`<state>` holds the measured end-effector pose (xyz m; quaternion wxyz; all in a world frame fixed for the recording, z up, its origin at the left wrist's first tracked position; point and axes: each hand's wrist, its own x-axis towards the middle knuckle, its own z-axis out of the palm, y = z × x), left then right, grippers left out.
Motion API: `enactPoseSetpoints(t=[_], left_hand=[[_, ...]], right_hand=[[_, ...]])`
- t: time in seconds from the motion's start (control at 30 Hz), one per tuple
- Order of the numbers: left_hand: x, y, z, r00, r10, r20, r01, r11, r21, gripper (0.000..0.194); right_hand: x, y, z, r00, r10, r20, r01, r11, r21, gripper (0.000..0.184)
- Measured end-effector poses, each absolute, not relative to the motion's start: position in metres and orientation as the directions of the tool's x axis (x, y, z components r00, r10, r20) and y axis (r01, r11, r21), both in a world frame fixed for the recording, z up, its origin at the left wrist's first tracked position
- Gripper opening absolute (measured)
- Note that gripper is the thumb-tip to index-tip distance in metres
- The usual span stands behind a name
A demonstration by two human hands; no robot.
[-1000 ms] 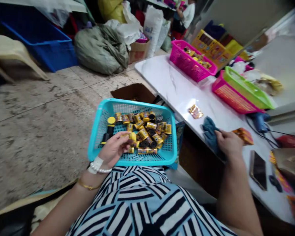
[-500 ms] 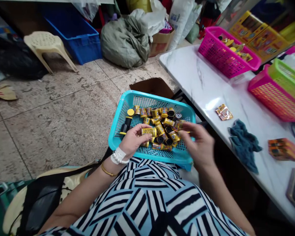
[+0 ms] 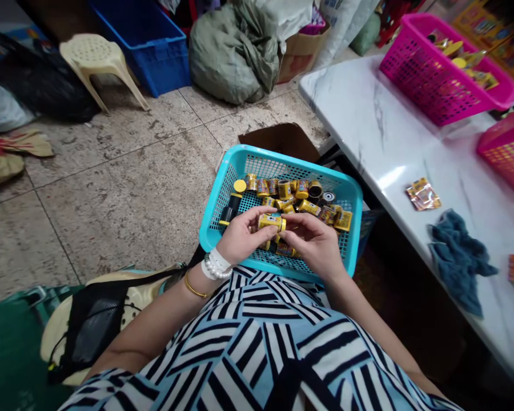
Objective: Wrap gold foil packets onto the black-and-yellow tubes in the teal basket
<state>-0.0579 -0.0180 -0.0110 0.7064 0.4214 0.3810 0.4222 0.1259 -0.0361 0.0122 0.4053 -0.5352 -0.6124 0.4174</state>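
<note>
Over the turquoise basket (image 3: 212, 197), both my hands meet at a small yellow labelled canister (image 3: 269, 221). My left hand (image 3: 245, 235) grips its body between thumb and fingers. Thumb and fingertips of my right hand (image 3: 316, 240) pinch its yellow end from the other side. The basket rests at my lap and holds several similar yellow canisters (image 3: 310, 206), some with dark round ends showing. At its left side lie black tubes with yellow ends (image 3: 230, 209). My hands hide part of the pile.
On the marble-patterned table (image 3: 346, 108) at right are a dark blue cloth (image 3: 458, 257), a stack of printed wrappers (image 3: 423, 194) and a pink basket (image 3: 437, 85). A cardboard box (image 3: 282, 140) stands behind my basket. A stool (image 3: 96, 57) and blue bin (image 3: 154, 57) stand beyond.
My right hand has let go of the cloth on the table and come left to the canister in my left hand. The view has swung, shifting the table rightward.
</note>
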Motion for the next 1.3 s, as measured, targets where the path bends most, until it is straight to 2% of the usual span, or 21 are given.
enactPoseSetpoints(t=[0.1, 0.2, 0.33, 0.5, 0.57, 0.63, 0.7, 0.83, 0.93, 1.0, 1.07, 1.13, 1.23, 1.3], left_hand=[[-0.061, -0.016, -0.013, 0.377, 0.881, -0.287, -0.269, 0.401, 0.876, 0.04], [-0.062, -0.015, -0.014, 0.295, 0.899, -0.323, -0.257, 0.4, 0.88, 0.042], [-0.062, -0.015, -0.013, 0.296, 0.905, -0.306, -0.251, 0.383, 0.889, 0.043], [-0.062, -0.015, -0.013, 0.34, 0.882, -0.327, -0.222, 0.413, 0.883, 0.04], [-0.062, -0.015, -0.012, 0.333, 0.892, -0.305, -0.222, 0.388, 0.894, 0.038], [-0.061, -0.015, -0.01, 0.316, 0.922, -0.224, -0.22, 0.3, 0.928, 0.034], [-0.061, -0.017, -0.007, 0.294, 0.95, -0.107, -0.174, 0.163, 0.971, 0.029], [-0.063, -0.019, 0.0, 0.31, 0.947, 0.088, 0.025, -0.101, 0.995, 0.024], [-0.063, -0.019, 0.003, 0.37, 0.922, 0.118, 0.089, -0.161, 0.983, 0.023], [-0.061, -0.019, 0.003, 0.4, 0.909, 0.119, 0.096, -0.171, 0.981, 0.022], [-0.059, -0.019, 0.003, 0.401, 0.91, 0.108, 0.077, -0.151, 0.986, 0.026], [-0.059, -0.019, 0.001, 0.355, 0.934, 0.023, 0.014, -0.03, 0.999, 0.038], [-0.061, -0.017, -0.004, 0.338, 0.92, -0.197, -0.093, 0.241, 0.966, 0.048], [-0.063, -0.014, -0.009, 0.379, 0.889, -0.255, -0.105, 0.315, 0.943, 0.044]], right_hand=[[0.129, -0.035, 0.012, -0.143, 0.969, 0.202, 0.421, 0.244, -0.874, 0.026], [0.13, -0.035, 0.01, -0.119, 0.968, 0.221, 0.432, 0.25, -0.866, 0.027], [0.13, -0.036, 0.006, -0.103, 0.975, 0.2, 0.376, 0.224, -0.899, 0.027], [0.131, -0.034, 0.004, -0.241, 0.885, 0.398, 0.476, 0.465, -0.746, 0.033], [0.132, -0.034, 0.004, -0.257, 0.866, 0.429, 0.481, 0.5, -0.72, 0.035], [0.132, -0.034, 0.003, -0.219, 0.874, 0.433, 0.463, 0.484, -0.743, 0.036], [0.132, -0.034, 0.002, -0.159, 0.909, 0.386, 0.407, 0.417, -0.813, 0.034], [0.132, -0.033, 0.002, -0.083, 0.986, 0.146, 0.179, 0.158, -0.971, 0.026], [0.133, -0.034, 0.0, -0.058, 0.997, -0.056, 0.049, -0.053, -0.997, 0.025], [0.132, -0.034, -0.003, -0.062, 0.981, -0.183, 0.019, -0.183, -0.983, 0.025], [0.13, -0.034, -0.005, -0.052, 0.977, -0.206, 0.025, -0.205, -0.978, 0.025], [0.128, -0.034, -0.008, -0.021, 0.996, -0.085, 0.057, -0.084, -0.995, 0.026], [0.125, -0.034, -0.009, -0.009, 0.988, 0.152, 0.165, 0.151, -0.975, 0.027], [0.124, -0.035, -0.009, -0.018, 0.984, 0.179, 0.196, 0.179, -0.964, 0.027]])
